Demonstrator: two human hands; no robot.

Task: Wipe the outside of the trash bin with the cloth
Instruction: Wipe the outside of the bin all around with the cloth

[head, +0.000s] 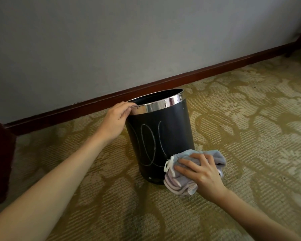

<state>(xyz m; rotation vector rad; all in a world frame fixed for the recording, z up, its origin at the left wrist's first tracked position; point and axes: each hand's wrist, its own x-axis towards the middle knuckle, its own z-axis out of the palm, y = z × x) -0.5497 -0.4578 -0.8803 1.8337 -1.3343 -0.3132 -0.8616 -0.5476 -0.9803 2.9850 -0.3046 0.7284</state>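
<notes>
L hand (117, 119) pinches trash bin (170, 136) chrome rim (161, 106); R hand (201, 173) clamps grey cloth (178, 184) vs bin's lower side, on carpet (250, 119).

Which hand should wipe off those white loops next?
Right. The right hand already presses the cloth near the trash bin base; the left hand steadies the rim.

The room is dim, with soft, flat light and only faint shadows on the carpet (233, 119). A bright glint sits on the chrome rim (163, 104), and the baseboard (215, 66) bows from wide-angle distortion; detail is slightly soft.
</notes>
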